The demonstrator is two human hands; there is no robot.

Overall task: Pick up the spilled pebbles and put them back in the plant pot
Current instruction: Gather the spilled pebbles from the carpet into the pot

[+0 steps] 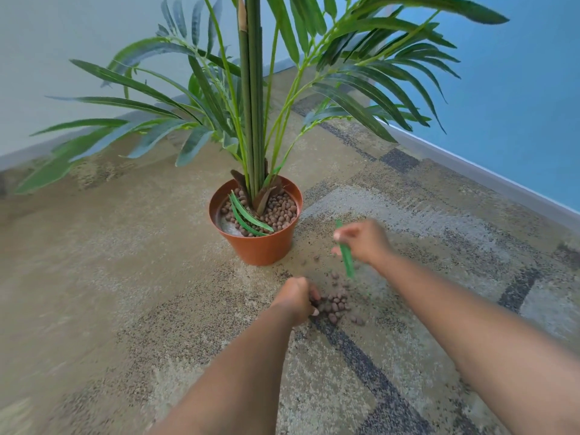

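An orange plant pot (260, 249) stands on the carpet, holding a tall green palm and a layer of brown pebbles with two loose green leaves on top. A small heap of spilled brown pebbles (337, 304) lies on the carpet in front and to the right of the pot. My left hand (298, 298) rests at the left edge of that heap, fingers curled on the pebbles. My right hand (364, 241) hovers above and behind the heap, pinching a loose green leaf (346, 262) that hangs downward.
Long palm fronds (131, 105) spread wide above the floor on both sides. A pale wall with skirting runs along the back left, a blue wall (518, 105) along the right. Patterned carpet (125, 277) stretches around the pot.
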